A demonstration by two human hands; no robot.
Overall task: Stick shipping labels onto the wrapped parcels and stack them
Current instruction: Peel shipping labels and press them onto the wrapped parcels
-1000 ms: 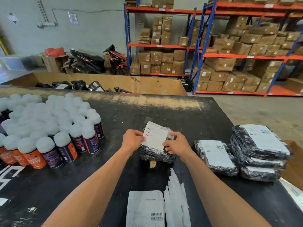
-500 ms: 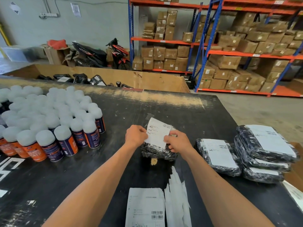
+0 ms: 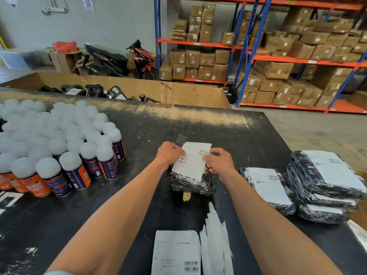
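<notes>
A white shipping label (image 3: 192, 161) is held tilted above a black wrapped parcel (image 3: 192, 184) in the middle of the black table (image 3: 139, 205). My left hand (image 3: 168, 153) pinches the label's left edge and my right hand (image 3: 219, 160) pinches its right edge. To the right lies a single labelled parcel (image 3: 268, 188), and beside it a stack of three labelled parcels (image 3: 325, 181). A pile of unused labels (image 3: 176, 253) lies at the near edge, with peeled white backing strips (image 3: 216, 241) next to it.
Several spray cans with white caps (image 3: 59, 147) stand crowded on the table's left. Behind the table a large cardboard bin (image 3: 178, 92) holds black parcels. Shelving with brown boxes (image 3: 278, 56) and a motorbike (image 3: 119, 60) stand farther back.
The view has tilted slightly. Both hands stay on the label over the parcel, and the label has shifted a little between them.
</notes>
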